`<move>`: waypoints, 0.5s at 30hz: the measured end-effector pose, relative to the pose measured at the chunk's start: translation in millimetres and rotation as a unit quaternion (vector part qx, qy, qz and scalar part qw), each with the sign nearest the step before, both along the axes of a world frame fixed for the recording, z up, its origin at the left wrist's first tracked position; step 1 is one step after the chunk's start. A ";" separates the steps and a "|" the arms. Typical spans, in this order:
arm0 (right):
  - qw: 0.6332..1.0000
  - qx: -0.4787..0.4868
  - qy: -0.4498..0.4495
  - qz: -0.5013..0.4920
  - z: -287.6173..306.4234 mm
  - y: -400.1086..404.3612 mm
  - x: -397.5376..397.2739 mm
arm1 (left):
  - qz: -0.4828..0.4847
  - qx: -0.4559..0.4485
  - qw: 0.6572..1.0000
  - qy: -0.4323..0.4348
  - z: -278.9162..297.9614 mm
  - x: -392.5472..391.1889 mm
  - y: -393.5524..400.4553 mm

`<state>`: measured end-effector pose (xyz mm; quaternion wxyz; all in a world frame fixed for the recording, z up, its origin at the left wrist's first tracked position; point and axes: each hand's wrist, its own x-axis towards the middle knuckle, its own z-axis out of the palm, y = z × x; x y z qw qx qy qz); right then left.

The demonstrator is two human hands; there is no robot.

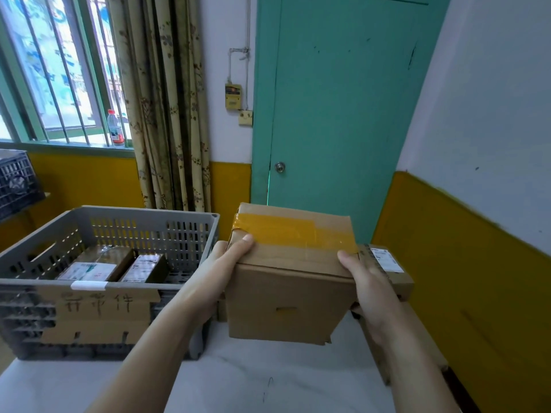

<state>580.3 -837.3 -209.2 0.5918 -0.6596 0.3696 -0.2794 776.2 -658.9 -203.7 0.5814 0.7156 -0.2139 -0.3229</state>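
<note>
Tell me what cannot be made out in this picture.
Head view:
Fingers of the left hand and right hand: hidden behind the cardboard box; only thumbs show.
Labels on the parcels in the grey crate: too small to read.
Second box: mostly behind the right hand.
Black crate: cut by the left edge.

Three handwritten characters, apparently 异常件, are written on the cardboard sheet [98,311] fixed to the front of the grey crate [125,213]. Printed labels are stuck on two parcels [89,271] [143,268] in the crate and on the flat box [396,281] at the right; their print cannot be read.
</note>
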 end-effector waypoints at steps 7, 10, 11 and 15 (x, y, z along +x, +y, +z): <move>1.000 -0.008 0.000 0.008 -3.5 4.8 -3.6 | -0.034 -0.027 0.999 0.010 -3.1 -1.9 7.2; 0.999 -0.037 0.016 0.030 -0.1 3.9 -6.0 | -0.038 -0.010 0.999 0.011 -2.6 1.8 9.2; 0.998 -0.040 0.027 0.033 0.3 4.2 -5.6 | -0.036 -0.005 0.999 0.015 -1.3 2.2 9.4; 0.992 -0.097 0.078 0.018 -1.1 9.3 -2.4 | -0.032 -0.018 0.999 0.009 2.8 -2.2 7.3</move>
